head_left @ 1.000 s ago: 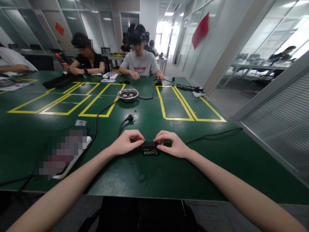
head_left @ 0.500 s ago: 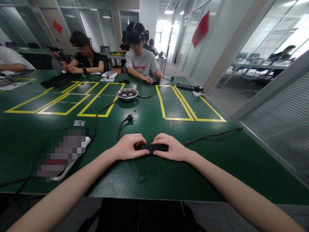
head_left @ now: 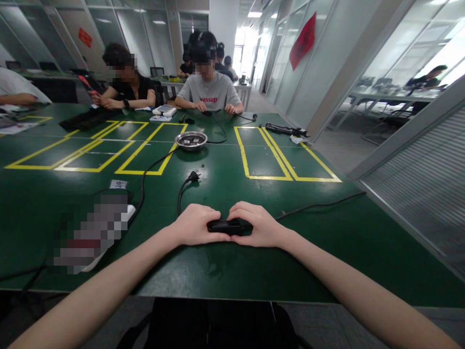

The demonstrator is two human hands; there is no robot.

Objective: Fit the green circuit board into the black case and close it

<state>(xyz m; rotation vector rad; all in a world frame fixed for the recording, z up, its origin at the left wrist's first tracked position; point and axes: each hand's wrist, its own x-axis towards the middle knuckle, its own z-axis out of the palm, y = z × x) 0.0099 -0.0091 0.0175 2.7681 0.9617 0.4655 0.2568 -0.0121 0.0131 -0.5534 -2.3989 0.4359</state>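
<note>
A black power adapter (head_left: pixel 225 227) lies low over the green table (head_left: pixel 203 276), close to the near edge. My left hand (head_left: pixel 195 224) grips its left end, and my right hand (head_left: pixel 256 225) grips the right end, with fingers above and thumbs on the near side. My fingers and palms hide both ends of it. A black cord with a wall plug (head_left: pixel 194 176) emerges behind my left hand. From behind my right hand another black cable (head_left: pixel 319 205) runs out to the right across the table.
A covered white device (head_left: pixel 98 232), partly blurred, lies at the left with a label (head_left: pixel 118 184) behind it. Farther back stand a metal bowl (head_left: pixel 191 140) of small parts, yellow tape outlines (head_left: pixel 269 177) and a folded black tripod (head_left: pixel 285 130). Co-workers sit across the table.
The adapter has turned in my hands, so a different, rounder side faces up. Both my hands remain around it. The co-worker opposite has moved their hands apart.
</note>
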